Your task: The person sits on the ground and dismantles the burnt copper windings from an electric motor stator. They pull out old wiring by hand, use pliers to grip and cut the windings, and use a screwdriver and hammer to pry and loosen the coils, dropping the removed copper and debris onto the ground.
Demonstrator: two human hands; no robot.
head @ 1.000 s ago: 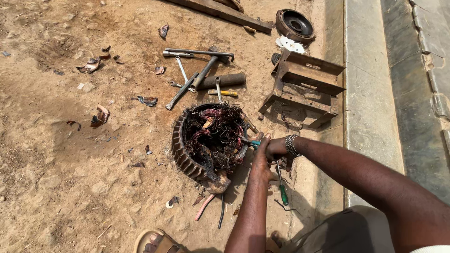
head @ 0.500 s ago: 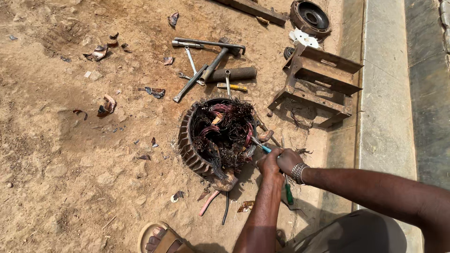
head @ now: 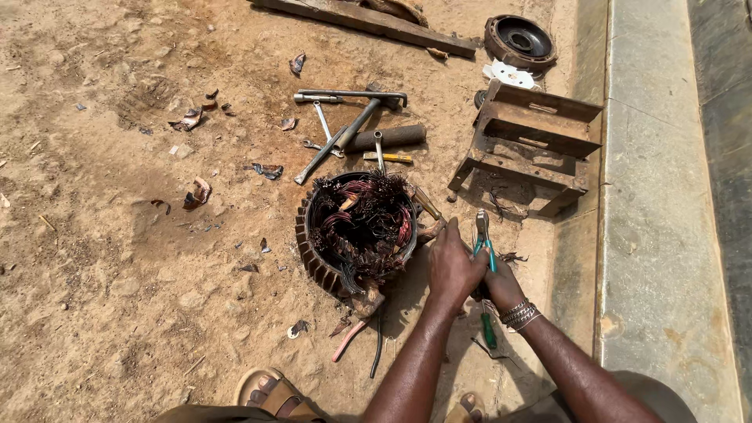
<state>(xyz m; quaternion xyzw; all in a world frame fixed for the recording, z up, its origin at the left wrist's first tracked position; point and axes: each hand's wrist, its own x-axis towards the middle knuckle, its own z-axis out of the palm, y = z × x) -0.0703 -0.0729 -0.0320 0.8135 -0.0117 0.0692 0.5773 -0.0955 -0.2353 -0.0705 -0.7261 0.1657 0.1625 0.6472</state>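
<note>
A round finned motor stator lies on the sandy ground, its bore full of tangled dark red copper windings. My left hand rests just right of the stator rim, fingers closed toward my other hand. My right hand is pressed against it and grips blue-handled pliers, jaws pointing up and away from me. Both hands meet around the pliers' handles; what the left hand grasps is hidden.
Behind the stator lie a wheel wrench, spanners, a dark cylinder and a screwdriver. A rusty metal frame and a round end cover sit at the right by a concrete kerb. A green-handled tool lies under my wrists.
My hands have shifted right, off the stator's rim, and lifted the pliers so their jaws point upward. The view has moved closer.
</note>
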